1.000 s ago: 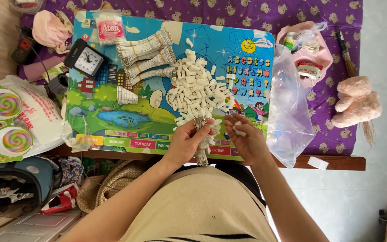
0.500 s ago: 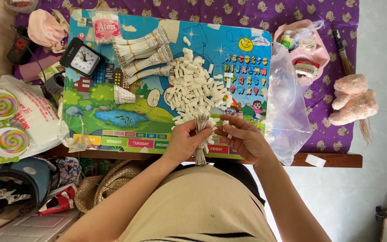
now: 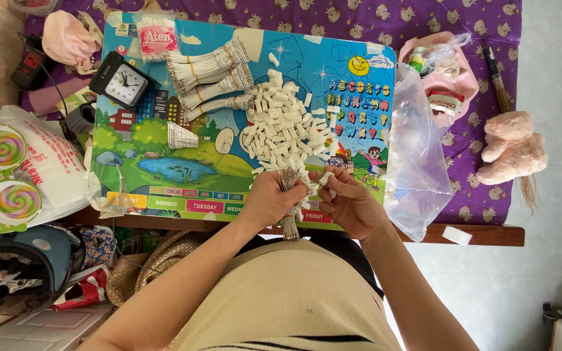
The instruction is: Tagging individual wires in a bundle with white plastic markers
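My left hand [image 3: 273, 198] grips a bundle of thin metal pins [image 3: 289, 208] upright at the near edge of a colourful picture mat [image 3: 164, 169]. Beside it, my right hand [image 3: 351, 201] pinches a small white piece [image 3: 326, 178] close to the bundle's top. Just beyond both hands lies a heap of small white pieces [image 3: 281, 127]. Several finished white bundles [image 3: 213, 78] lie fanned out at the mat's far side.
A small black clock [image 3: 123, 83] stands on the mat's left. A clear plastic bag [image 3: 417, 156] lies to the right, a pink tub [image 3: 447, 75] and a pink plush toy [image 3: 512, 146] beyond it. White bags [image 3: 14, 169] hang off the left edge.
My right hand has drawn in close to the bundle in my left hand, bringing a white piece with it. The left hand has stayed put.
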